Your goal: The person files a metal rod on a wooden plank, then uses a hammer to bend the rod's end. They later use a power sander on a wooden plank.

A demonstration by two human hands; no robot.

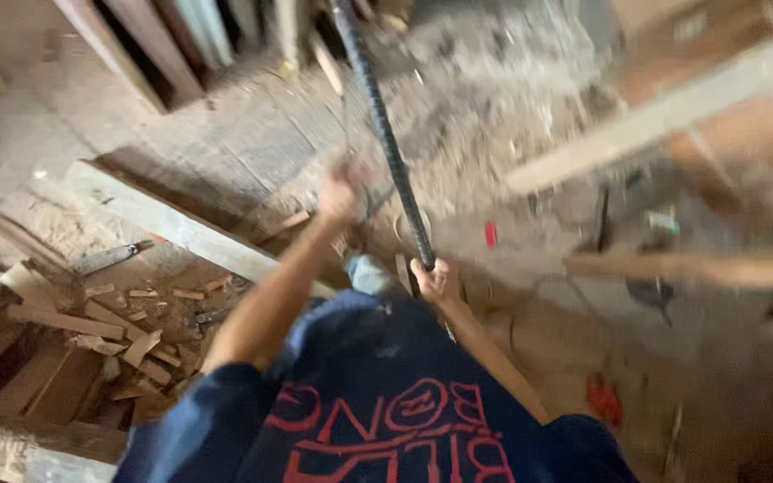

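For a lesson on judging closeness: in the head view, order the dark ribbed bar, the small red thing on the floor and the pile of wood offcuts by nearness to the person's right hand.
From the right hand:
1. Dark ribbed bar, gripped in it.
2. Small red thing, on the floor just beyond.
3. Wood offcuts, far on the left.

Honestly can't spot any packages, labels, signs or screens here. Closest thing is the red printed lettering (386, 429) across the dark blue shirt at the bottom of the view, seen upside down. The rest is too blurry to tell.
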